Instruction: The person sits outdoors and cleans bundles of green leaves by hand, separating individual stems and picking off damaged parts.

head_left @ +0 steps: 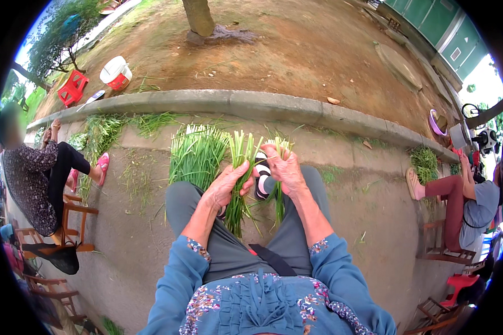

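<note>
Between my knees my left hand (pixel 229 185) is closed around a bunch of chives (pixel 237 215), their pale cut ends up and green leaves hanging down. Close beside it on the right, my right hand (pixel 285 169) has its fingers bent round a smaller bunch of chives (pixel 279 207). A thin stalk appears between the two hands near the right thumb. A large pile of chives (pixel 195 156) lies on the ground just beyond my left knee, pale ends pointing away from me.
A concrete kerb (pixel 207 101) runs across ahead, with bare soil beyond. At left a seated person (pixel 31 173) has greens by their feet; another person (pixel 480 206) sits at right beside a heap of greens (pixel 423 163). A red stool (pixel 72 87) and a white-lidded bucket (pixel 116 73) stand past the kerb.
</note>
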`<state>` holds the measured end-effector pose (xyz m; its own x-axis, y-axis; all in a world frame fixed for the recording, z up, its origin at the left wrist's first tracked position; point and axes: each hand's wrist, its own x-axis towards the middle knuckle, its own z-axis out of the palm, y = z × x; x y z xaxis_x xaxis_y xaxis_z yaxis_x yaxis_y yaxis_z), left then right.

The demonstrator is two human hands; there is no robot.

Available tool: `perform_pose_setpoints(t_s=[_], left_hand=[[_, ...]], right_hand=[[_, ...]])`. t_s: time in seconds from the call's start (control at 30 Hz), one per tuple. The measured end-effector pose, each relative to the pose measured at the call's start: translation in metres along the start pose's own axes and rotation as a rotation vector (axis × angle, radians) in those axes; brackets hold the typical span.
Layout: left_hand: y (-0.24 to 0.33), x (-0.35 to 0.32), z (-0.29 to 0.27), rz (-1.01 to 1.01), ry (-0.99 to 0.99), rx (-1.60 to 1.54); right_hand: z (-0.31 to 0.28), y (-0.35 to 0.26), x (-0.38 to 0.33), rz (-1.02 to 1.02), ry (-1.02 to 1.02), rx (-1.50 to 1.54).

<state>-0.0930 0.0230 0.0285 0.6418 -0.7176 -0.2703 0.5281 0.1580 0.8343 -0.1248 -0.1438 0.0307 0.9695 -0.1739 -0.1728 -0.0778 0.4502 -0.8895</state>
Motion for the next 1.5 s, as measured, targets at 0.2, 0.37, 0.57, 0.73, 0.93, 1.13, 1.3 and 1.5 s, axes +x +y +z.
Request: perform_pose_setpoints(t_s=[0.2,0.37,0.57,0.73,0.93,1.13,1.3,1.5], left_hand=[[-0.004,-0.001,0.002,-0.047,0.003,0.065],[-0.003,0.002,0.004,0.031,0.061,0.099],[-0.006,0.005,-0.006,0.049,0.173,0.127],[-0.011,0.008,-0.012,-0.003,0.353,0.107],[-0.016,0.011,-0.032,0.088,0.437,0.128],[-0.009,0.007,-0.031,0.118,0.4,0.113],[-0.003,0.004,-0.013,0.033,0.184,0.082],[-0.001,0.002,-0.011,0.066,0.113,0.093]], right_hand=[[0.002,0.001,-0.001,0.022,0.007,-0.125],[0.001,0.01,0.005,-0.108,0.066,-0.114],[-0.007,0.008,0.007,-0.13,0.147,0.031],[-0.012,-0.004,0.011,-0.256,0.237,0.169],[-0.034,-0.01,0.015,-0.356,0.238,0.227],[-0.033,-0.013,0.012,-0.297,0.181,0.199],[-0.016,-0.007,0.008,-0.19,0.153,0.14],[-0.029,0.0,0.015,-0.307,0.186,0.134]])
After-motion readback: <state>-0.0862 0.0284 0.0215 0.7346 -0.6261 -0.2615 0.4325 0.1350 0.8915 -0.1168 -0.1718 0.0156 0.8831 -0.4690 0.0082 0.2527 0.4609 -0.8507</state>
